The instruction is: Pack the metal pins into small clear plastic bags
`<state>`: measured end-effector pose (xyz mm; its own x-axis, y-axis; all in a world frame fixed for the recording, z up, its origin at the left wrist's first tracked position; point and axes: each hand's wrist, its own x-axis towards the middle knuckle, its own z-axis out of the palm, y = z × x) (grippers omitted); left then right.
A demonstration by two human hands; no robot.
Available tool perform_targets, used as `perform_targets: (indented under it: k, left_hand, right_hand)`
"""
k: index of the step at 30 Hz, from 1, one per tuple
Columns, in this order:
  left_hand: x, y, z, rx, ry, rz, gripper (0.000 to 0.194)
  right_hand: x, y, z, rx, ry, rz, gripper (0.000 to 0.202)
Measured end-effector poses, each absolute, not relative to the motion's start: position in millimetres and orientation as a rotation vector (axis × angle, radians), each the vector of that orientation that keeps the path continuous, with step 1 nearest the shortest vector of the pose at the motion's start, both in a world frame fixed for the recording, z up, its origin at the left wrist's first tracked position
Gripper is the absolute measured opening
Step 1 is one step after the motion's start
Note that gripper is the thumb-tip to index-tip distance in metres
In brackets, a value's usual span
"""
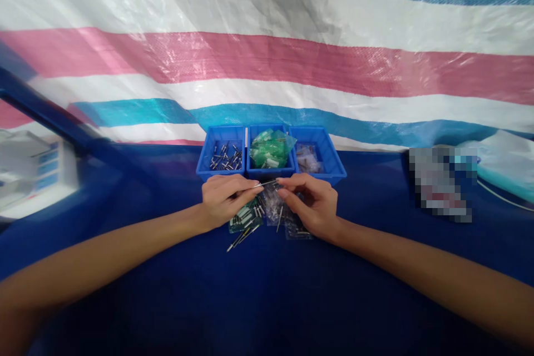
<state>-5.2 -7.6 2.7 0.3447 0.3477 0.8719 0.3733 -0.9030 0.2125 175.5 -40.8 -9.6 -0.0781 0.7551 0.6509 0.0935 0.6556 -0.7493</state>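
Note:
Over the middle of the table, my left hand [228, 199] pinches one end of a thin metal blind rivet [267, 182] between thumb and fingertips. At its other end are the closed fingertips of my right hand [312, 203]. Under and between the hands lie small clear plastic bags [274, 204]. A green-backed bag of rivets [245, 218] rests below my left hand, with a few loose rivets [242, 237] in front of it. Another single rivet [279, 219] lies near my right thumb. My right palm partly hides a further clear bag [297, 230].
Behind my hands stand three blue bins: the left bin [201, 162] has loose rivets, the middle one [271, 173] green bags, the right one [334, 161] clear bags. A white machine [54, 178] stands left. A pixelated object [438, 186] and a teal-white bundle [507, 164] lie right.

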Motion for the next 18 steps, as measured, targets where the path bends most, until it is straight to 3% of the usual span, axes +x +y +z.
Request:
perform_targets:
  k: [18]
  left_hand:
    - [-5.1,-6.9,2.9,-2.556,-0.678,-1.64,0.007]
  right_hand:
    - [175.0,-41.3,-10.9,-0.694,-1.569,0.689,0.015]
